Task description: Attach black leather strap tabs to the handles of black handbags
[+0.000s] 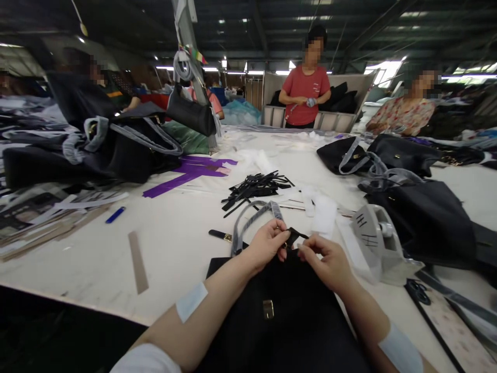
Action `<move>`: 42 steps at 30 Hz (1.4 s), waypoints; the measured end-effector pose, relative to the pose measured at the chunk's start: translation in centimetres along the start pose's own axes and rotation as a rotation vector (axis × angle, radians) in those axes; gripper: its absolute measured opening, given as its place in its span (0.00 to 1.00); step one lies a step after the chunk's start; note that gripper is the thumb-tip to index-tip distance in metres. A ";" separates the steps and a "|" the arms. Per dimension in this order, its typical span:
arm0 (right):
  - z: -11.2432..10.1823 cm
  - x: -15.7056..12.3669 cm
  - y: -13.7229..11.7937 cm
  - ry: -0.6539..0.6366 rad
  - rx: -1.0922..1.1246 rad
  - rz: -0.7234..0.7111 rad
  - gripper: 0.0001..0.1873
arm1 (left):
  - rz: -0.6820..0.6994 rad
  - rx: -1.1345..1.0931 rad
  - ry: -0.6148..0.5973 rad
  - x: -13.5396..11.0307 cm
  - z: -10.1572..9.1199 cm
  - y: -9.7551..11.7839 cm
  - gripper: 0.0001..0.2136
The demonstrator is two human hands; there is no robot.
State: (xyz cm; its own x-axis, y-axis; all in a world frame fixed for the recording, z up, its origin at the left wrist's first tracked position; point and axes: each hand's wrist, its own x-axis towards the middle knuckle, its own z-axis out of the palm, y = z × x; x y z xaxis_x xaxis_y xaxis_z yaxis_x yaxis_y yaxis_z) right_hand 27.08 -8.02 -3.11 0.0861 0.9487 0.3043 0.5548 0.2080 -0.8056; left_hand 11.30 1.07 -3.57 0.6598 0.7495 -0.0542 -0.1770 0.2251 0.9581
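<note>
A black bag (287, 316) lies in front of me with a gold clasp (268, 309) on its face. At its top edge, my left hand (271, 242) pinches a short black strap (295, 236). My right hand (325, 260) is closed at the strap's other end, thumb against the fingers. The fingers partly hide how the strap joins the bag. Behind my left hand rises the bag's handle (252, 221), wrapped in clear plastic. To the left of it, a black strap end with a gold buckle (227, 237) rests on the table.
Black strips (256, 187) lie in a heap beyond my hands, with purple strips (186, 175) left of them. A white tape dispenser (370, 241) and a phone (446, 316) are on the right. More black bags (423, 212) lie beyond. A person in red (306, 93) stands across the table.
</note>
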 end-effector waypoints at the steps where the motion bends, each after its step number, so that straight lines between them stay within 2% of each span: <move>1: 0.0 0.0 0.0 0.068 0.006 0.004 0.09 | 0.007 0.012 -0.011 -0.1 0.0 -0.1 0.16; 3: -0.1 0.1 0.2 0.157 0.053 0.005 0.10 | 0.006 0.034 -0.021 -0.2 0.1 -0.2 0.15; 5: -0.1 0.2 0.4 0.146 0.073 -0.001 0.12 | -0.009 0.043 -0.019 -0.2 0.2 -0.3 0.15; 7: 0.0 0.2 0.6 0.122 0.058 -0.009 0.07 | -0.026 0.040 -0.024 -0.3 0.2 -0.4 0.16; 13: 0.4 0.1 1.1 0.166 0.115 0.032 0.08 | -0.079 -0.027 -0.080 -0.3 -0.1 -0.4 0.22; 16: 0.7 0.0 1.1 0.162 0.050 0.029 0.09 | -0.093 -0.114 -0.021 -0.2 -0.2 -0.6 0.21; 20: 1.0 -0.2 0.5 0.135 -0.071 -0.087 0.08 | -0.078 -0.147 0.050 0.1 -0.1 -1.0 0.20; 23: 0.7 -0.3 0.2 0.056 -0.056 -0.102 0.11 | -0.039 0.004 0.029 0.0 -0.1 -1.0 0.17; 27: 0.1 0.1 0.8 -0.008 -0.022 0.072 0.19 | 0.021 0.345 -0.104 -0.2 0.0 -1.1 0.11; 29: 0.0 0.5 1.2 -0.063 -0.029 0.098 0.21 | 0.078 0.469 -0.138 -0.5 0.2 -1.1 0.09; 31: 0.2 0.8 1.5 -0.093 0.049 0.131 0.22 | 0.174 0.581 -0.044 -0.9 0.7 -0.8 0.10; 34: 0.7 0.9 1.5 -0.001 0.221 0.258 0.22 | 0.404 0.838 0.236 -2.0 1.5 -0.2 0.10; 35: 0.9 0.9 1.4 0.026 0.262 0.292 0.22 | 0.466 0.941 0.291 -2.3 1.8 -0.1 0.10; 38: 1.3 0.7 1.0 0.009 0.317 0.314 0.22 | 0.504 1.167 0.282 -2.9 2.2 0.0 0.08; 42: 1.4 0.5 1.0 -0.044 0.250 0.278 0.21 | 0.448 1.237 0.254 -2.9 2.2 -0.1 0.03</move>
State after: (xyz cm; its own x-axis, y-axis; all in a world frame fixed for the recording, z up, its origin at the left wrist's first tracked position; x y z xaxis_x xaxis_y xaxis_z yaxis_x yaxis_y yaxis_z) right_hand 26.53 -7.02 -4.44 0.1664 0.9853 0.0388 0.2952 -0.0122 -0.9554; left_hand 11.01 -2.48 -2.92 0.5421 0.7342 0.4087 0.5210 -0.6753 0.5221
